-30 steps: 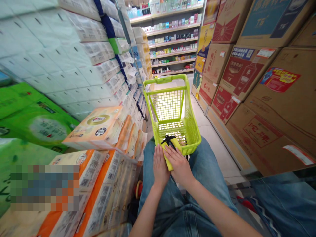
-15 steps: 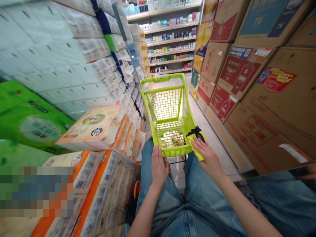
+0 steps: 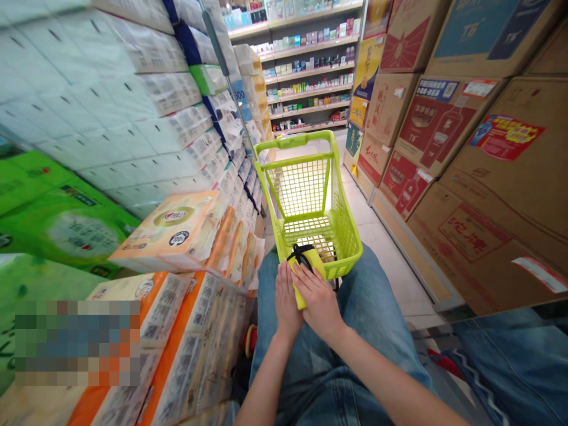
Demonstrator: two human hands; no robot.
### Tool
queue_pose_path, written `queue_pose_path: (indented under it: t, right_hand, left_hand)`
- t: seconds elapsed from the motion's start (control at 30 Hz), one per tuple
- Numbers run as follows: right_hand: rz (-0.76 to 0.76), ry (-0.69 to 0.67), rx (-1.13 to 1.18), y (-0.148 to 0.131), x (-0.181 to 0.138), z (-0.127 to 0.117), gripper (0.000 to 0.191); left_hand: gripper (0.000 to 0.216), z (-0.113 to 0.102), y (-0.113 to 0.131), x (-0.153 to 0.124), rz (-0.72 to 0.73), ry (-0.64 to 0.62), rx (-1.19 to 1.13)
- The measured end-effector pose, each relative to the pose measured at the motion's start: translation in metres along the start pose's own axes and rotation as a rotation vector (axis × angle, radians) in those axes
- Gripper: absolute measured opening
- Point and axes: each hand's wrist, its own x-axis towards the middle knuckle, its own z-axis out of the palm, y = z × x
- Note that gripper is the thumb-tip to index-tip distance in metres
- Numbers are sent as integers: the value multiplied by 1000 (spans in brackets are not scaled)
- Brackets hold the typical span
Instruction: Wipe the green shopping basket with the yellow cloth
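A lime-green plastic shopping cart (image 3: 310, 195) stands in the aisle right in front of my knees, and its basket looks empty. My right hand (image 3: 318, 299) presses a yellow cloth with a black strap (image 3: 306, 260) against the cart's near rim, left of its middle. My left hand (image 3: 286, 299) lies flat with fingers stretched out, just left of the right hand and touching the cloth's edge, over my jeans.
Stacked tissue packs in orange (image 3: 177, 228), white (image 3: 146, 106) and green (image 3: 53, 219) wrapping wall the left side. Large cardboard cartons (image 3: 488, 177) line the right. The tiled aisle floor (image 3: 386, 254) runs ahead to stocked shelves (image 3: 306, 65). Another person's jeans (image 3: 510, 367) show at lower right.
Half a second ago my right hand had slid the yellow cloth to the rim's right corner; it has now come back left beside my left hand, as one second ago.
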Motion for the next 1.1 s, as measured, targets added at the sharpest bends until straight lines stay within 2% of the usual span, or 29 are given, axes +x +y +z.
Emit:
queue_pose_path:
  t: [0.1,0.23,0.4,0.5,0.6,0.7,0.9,1.0,1.1]
  right_hand:
    - [-53,-35,28,11,-3,-8,76]
    - [-100,-50,27,45,-19,-32,83]
    - [9,67,-6,101,-40,-64,88]
    - [50,124,-16,119,-46,-71,85]
    - [97,183,-63,109,-46,-63,83]
    - [123,216,-90,77,-36,-43,80]
    - [-9,59,1,8,-2,-1,73]
    - [-29,30,27,-1,6,5,73]
    - [-69,-3,29,10,0,-5,75]
  left_hand:
    - [76,-2,1,1,-10,-16,8]
    - [79,-1,3,2,-5,-1,18]
    - [81,2,3,4,10,14,32]
    - [81,3,3,3,11,17,31]
    - [81,2,4,3,5,12,34]
    - [81,2,4,4,-6,19,26]
    - [72,1,1,1,-18,12,-31]
    - [69,0,-3,0,-19,7,-30]
    - [73,-1,-4,0,4,6,-19]
